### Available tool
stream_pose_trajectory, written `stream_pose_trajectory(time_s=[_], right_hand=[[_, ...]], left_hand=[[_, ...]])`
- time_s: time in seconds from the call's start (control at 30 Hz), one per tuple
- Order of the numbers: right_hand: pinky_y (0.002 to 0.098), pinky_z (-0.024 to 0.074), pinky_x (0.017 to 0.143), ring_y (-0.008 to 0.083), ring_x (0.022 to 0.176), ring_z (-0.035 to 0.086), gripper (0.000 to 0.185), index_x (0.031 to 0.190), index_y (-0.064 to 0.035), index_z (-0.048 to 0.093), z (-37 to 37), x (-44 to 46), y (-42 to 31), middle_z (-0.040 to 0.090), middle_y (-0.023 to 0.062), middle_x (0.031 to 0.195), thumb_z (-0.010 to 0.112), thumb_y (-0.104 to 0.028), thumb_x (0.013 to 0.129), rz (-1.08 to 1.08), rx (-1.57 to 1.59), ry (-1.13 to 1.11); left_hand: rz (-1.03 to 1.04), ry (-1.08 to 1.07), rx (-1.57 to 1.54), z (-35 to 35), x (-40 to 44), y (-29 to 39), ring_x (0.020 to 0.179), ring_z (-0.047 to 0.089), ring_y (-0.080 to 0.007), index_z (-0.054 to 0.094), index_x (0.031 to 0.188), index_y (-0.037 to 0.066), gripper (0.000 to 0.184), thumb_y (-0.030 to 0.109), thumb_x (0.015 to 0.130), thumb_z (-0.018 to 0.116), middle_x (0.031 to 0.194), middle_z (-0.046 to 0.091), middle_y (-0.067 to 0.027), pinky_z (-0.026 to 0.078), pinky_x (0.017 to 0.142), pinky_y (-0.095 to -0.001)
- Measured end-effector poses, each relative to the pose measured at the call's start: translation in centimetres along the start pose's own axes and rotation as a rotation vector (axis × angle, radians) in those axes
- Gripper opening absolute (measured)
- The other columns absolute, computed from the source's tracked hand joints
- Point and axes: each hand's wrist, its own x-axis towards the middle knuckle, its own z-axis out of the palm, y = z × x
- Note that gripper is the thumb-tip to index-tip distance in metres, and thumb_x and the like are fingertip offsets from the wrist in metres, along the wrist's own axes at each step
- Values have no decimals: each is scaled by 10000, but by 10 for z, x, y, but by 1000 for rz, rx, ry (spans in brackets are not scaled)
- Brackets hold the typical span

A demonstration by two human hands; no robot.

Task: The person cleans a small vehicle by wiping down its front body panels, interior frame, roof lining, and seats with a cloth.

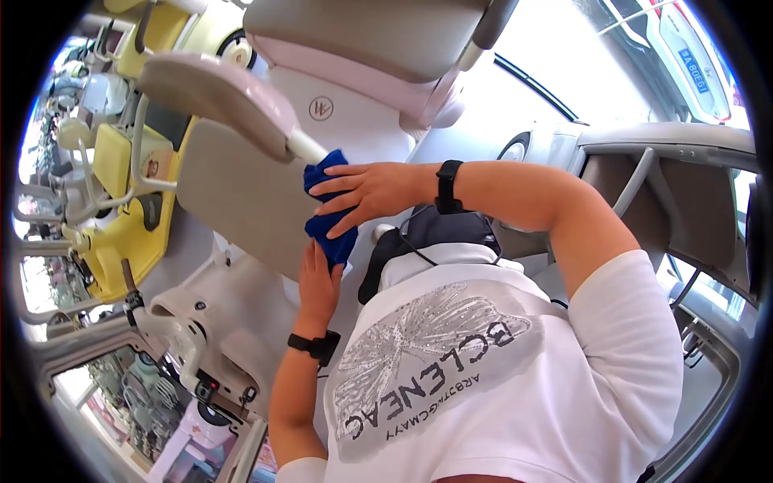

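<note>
A crumpled blue cloth (pixel 332 233) lies over the near edge of a beige padded seat (pixel 241 185), by the foot of a pale post (pixel 306 148). That post joins a pink-and-beige backrest (pixel 221 97). My right hand (pixel 366 191) rests on top of the cloth, its fingers bent over it and pressing it down. My left hand (pixel 320 278) grips the cloth's lower end, its fingers pointing up along the seat edge. Part of the left fingers and the post's lower end are hidden by the cloth.
Another pink-and-beige seat back (pixel 362 32) stands beyond. A handlebar with a lever (pixel 189 346) and a beige scooter body (pixel 217 314) are at the left, beside a yellow scooter (pixel 129 241). A grey-framed vehicle (pixel 668 137) with brown panels is at the right.
</note>
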Motion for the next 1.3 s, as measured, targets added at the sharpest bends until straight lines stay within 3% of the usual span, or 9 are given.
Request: stream_pose_trajectory(time_s=[0.23,0.37,0.43,0.67,0.8,0.93,1.07,1.23,1.3], right_hand=[[446,305,1157,334,1453,217,369,1253,-218,635,-10,2,41,453,42,1452,642,-190,884,58,160,118],[415,436,1038,360,1285,448,357,1237,-213,635,-6,4,61,457,77,1432,647,-129,890,288,279,184],[385,478,953,362,1095,577,360,1251,-213,625,-8,0,58,510,159,1316,624,-108,906,319,361,273],[422,506,774,372,868,623,368,1301,-223,590,-38,-26,24,577,160,1011,580,-154,940,608,395,76],[420,494,812,348,919,613,350,1296,-220,598,-59,-67,15,582,151,1020,564,-161,953,723,385,97],[407,483,888,326,1014,593,345,1277,-214,614,-99,-126,20,576,138,1098,561,-119,949,895,392,215],[370,496,944,311,1101,575,391,1241,-212,641,-152,-186,43,586,119,1175,590,-4,914,1116,224,373],[364,478,980,331,1158,555,403,1192,-204,663,-183,-254,108,546,151,1297,615,26,864,1099,-318,924],[387,464,1002,370,1205,529,432,1196,-194,660,-175,-269,132,502,190,1355,586,58,853,1126,-265,1001]], left_hand=[[76,-19,-28,-4,55,28,1086,488,-496,372,1358,-49,532,219,939,560,1252,486,-300,417,910,-517],[-84,-70,-32,-15,86,54,1096,498,-504,379,1348,-81,525,256,970,517,1219,519,-323,402,957,-489],[-134,-70,-20,-18,96,60,1104,502,-500,380,1346,-84,532,268,972,521,1211,527,-325,401,962,-481],[-121,-18,169,-56,102,60,1062,590,-401,571,1228,-6,457,271,877,666,1159,617,-228,472,907,-436],[123,-35,99,-78,131,97,967,632,-374,649,1111,20,346,256,861,693,1056,661,-188,497,855,-421],[329,-77,28,-62,191,148,949,625,-372,625,1151,32,340,252,894,656,1037,655,-179,496,816,-417],[322,-143,56,-31,276,216,1024,618,-372,622,1162,6,359,239,893,666,1103,649,-201,483,888,-398],[501,59,-36,25,392,281,987,594,-393,581,1214,4,375,218,910,638,1057,620,-199,476,858,-424],[518,97,-17,68,425,285,992,588,-381,586,1209,23,367,226,908,635,1064,609,-176,478,842,-434]])
